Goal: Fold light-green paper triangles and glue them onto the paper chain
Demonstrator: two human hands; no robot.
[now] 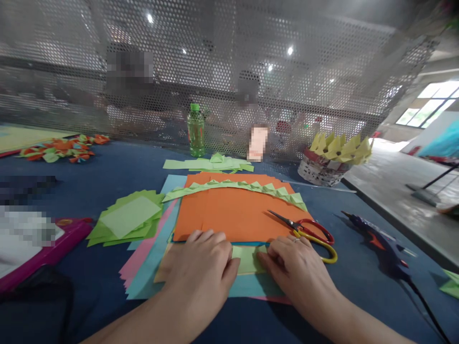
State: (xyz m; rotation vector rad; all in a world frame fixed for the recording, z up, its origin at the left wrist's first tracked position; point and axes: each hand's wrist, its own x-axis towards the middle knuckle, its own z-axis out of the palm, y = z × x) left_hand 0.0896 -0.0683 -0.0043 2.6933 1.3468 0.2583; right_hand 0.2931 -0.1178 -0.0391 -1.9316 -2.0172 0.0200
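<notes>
A small light green sheet of paper [245,259] lies on the stacked coloured paper between my hands. My left hand [204,267] presses at its left end, fingers bent down and thumb on its edge. At the right end, my right hand [297,263] has curled fingers, with the thumb on the paper. Orange sheets [222,215] top the stack just beyond my fingers. Across them arcs a green folded zigzag strip [247,185]. Scissors with red and yellow handles [303,229] rest partly on the orange paper, right beside my right hand.
Green squares [131,215] are piled left. A glue gun [380,243] lies right, its cord trailing forward. Behind stand a green bottle [195,131], green strips [208,164] and a basket with yellow paper points [322,165]. A perforated metal screen [215,62] closes the back.
</notes>
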